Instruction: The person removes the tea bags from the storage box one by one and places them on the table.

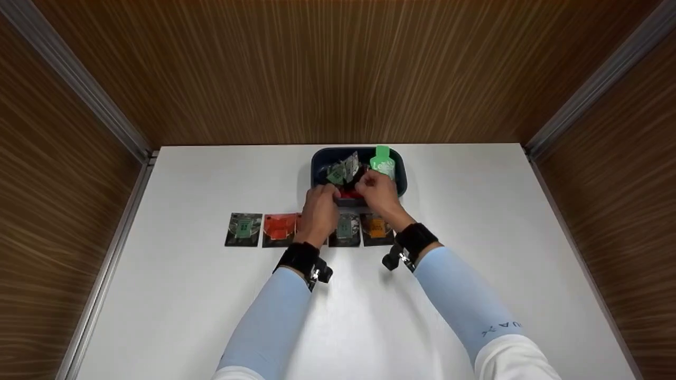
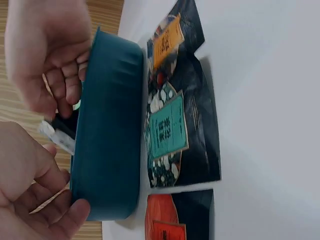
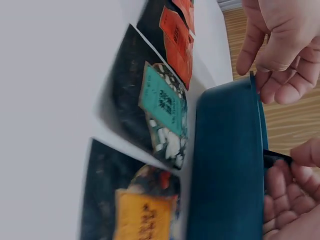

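Observation:
A dark teal plastic box (image 1: 317, 169) stands at the table's back edge, holding several sachets and a green-and-white pouch (image 1: 383, 163). My left hand (image 1: 320, 208) grips the box's near left rim, its fingers curled at the edge. Over the box's near right part, my right hand (image 1: 379, 191) pinches a black sachet (image 3: 277, 158), mostly hidden by the fingers and the wall. Inside the box lie a silvery sachet (image 1: 350, 167) and a green-labelled one (image 1: 336, 174). In the left wrist view the left hand (image 2: 30, 190) shows below the right hand (image 2: 52, 55).
In front of the box lies a row of flat black sachets: a green-labelled one (image 1: 243, 229), a red one (image 1: 279, 229), another green-labelled one (image 1: 345, 230) and an orange-labelled one (image 1: 376, 230). My left hand partly covers another red one. Wood-grain panels (image 1: 338, 74) enclose the white table (image 1: 185, 295).

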`<state>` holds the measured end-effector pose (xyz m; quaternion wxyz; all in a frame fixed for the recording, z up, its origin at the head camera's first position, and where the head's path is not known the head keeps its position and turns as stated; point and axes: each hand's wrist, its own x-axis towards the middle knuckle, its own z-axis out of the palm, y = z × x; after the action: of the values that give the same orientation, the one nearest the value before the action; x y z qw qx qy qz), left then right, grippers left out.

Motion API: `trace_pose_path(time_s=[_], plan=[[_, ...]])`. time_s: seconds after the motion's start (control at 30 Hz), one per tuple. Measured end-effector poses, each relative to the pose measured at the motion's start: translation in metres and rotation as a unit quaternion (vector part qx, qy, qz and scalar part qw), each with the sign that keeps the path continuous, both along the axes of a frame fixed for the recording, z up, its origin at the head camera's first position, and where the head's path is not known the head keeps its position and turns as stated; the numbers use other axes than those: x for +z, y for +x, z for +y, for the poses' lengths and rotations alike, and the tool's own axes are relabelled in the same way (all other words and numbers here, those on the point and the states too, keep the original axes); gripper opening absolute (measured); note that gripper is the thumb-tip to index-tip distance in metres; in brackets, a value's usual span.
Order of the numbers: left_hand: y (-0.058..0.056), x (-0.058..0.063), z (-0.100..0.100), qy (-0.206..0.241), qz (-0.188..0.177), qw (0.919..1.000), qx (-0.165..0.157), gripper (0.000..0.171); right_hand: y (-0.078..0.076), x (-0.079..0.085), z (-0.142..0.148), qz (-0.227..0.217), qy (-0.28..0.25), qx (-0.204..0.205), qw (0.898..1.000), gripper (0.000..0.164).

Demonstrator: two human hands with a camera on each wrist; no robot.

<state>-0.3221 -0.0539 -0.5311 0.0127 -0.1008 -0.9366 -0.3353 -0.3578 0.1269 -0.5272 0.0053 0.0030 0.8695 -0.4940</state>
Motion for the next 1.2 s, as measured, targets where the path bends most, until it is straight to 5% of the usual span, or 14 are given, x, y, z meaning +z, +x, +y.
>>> trace_pose_path(time_s=[0.17,0.33,0.57,0.73,0.87,1.0,1.2], plan=[[-0.002,0.004,-0.001,0.101,-0.032,0.9935,0.042,0.028,0.015,-0.004,0.011,0.043,-0.072,-0.006,0.996,0.008],[-0.003,0.01,-0.002,0.216,-0.083,0.9715,0.05,0.046,0.034,-0.007,0.018,0.041,-0.16,0.012,0.986,0.007],[0.001,0.013,-0.001,0.293,-0.15,0.9439,0.029,0.068,0.057,-0.016,0.026,0.031,-0.2,0.048,0.978,0.013],[0.002,0.007,0.001,0.341,-0.159,0.9263,0.021,0.062,0.064,-0.023,0.035,0.014,-0.209,0.048,0.977,0.009],[0.006,-0.001,0.004,0.336,-0.142,0.9309,-0.005,0.038,0.067,-0.023,0.038,-0.006,-0.198,0.033,0.98,0.016],[0.014,-0.011,0.008,0.291,-0.122,0.9485,-0.031,0.024,0.068,-0.033,0.037,-0.007,-0.178,0.004,0.984,0.024],[0.023,-0.022,0.017,0.209,-0.095,0.9727,-0.033,0.02,0.073,-0.04,0.036,-0.015,-0.163,-0.046,0.986,0.014]])
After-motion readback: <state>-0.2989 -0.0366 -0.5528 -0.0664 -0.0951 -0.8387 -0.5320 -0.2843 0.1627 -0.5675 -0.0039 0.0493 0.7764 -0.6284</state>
